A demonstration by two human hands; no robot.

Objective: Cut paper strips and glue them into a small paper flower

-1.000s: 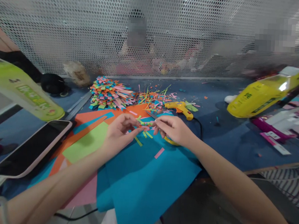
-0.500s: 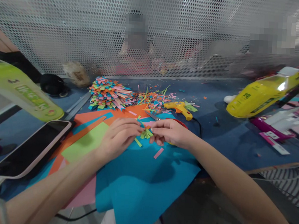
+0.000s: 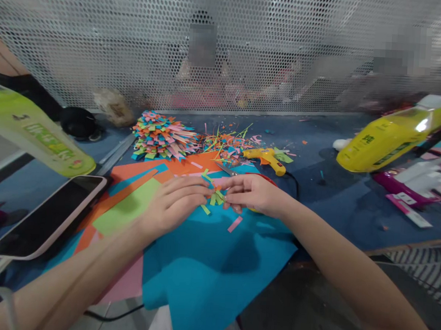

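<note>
A small piece of fringed green and orange paper (image 3: 216,198) is between my two hands, above the blue paper sheet (image 3: 215,263). My left hand (image 3: 180,197) is closed, its fingertips pinching the piece's left side. From the right, my right hand (image 3: 259,192) pinches at the piece with thumb and fingers. Loose on the blue sheet lie a pink paper strip (image 3: 234,224) and a green strip (image 3: 205,210). Scissors (image 3: 227,171) with a red handle are partly hidden behind my right hand.
Behind my hands stand a multicoloured fringed paper cone (image 3: 161,135), paper scraps (image 3: 225,140) and a yellow glue gun (image 3: 267,158). A phone (image 3: 47,217) and a green bottle (image 3: 40,136) are at left, a yellow bottle (image 3: 380,139) at right. A perforated metal panel (image 3: 248,53) closes the back.
My right hand's fingers have shifted slightly on the fringed paper, with the thumb a little lower. Both hands stay in nearly the same place, and the view has moved slightly.
</note>
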